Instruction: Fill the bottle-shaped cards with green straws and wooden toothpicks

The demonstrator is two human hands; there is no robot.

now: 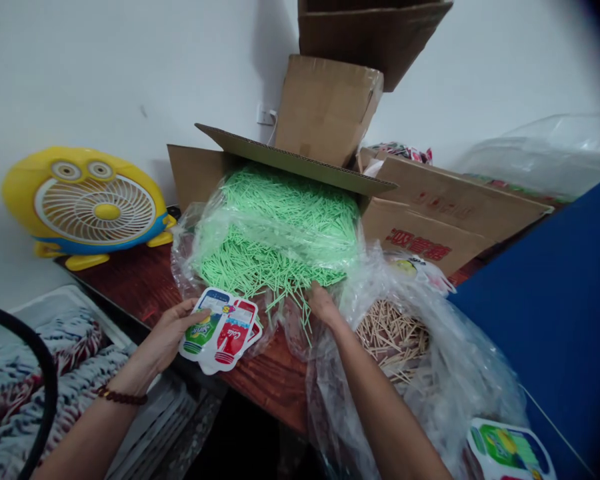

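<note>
My left hand [173, 330] is closed on a small stack of bottle-shaped cards [217, 330], printed green "Sprite" and red "Cola", with the thumb on top. The cards are just in front of a big heap of thin light-green sticks [280, 233]. These sticks lie in a clear plastic bag [185, 250] inside an open cardboard box [195, 173]. At the heap's front right edge, my right hand [323, 303] reaches in among the sticks. Its fingertips are hidden there, so their grip does not show. Several green sticks spill over the bag's front edge.
Right of my forearm, a plastic bag [460, 347] holds brown sticks [393, 337]. More printed cards [513, 450] lie at lower right. A yellow fan [105, 211] stands at left on the wooden table [270, 380]. Behind are more cardboard boxes [325, 107]; a blue panel [555, 300] flanks the right.
</note>
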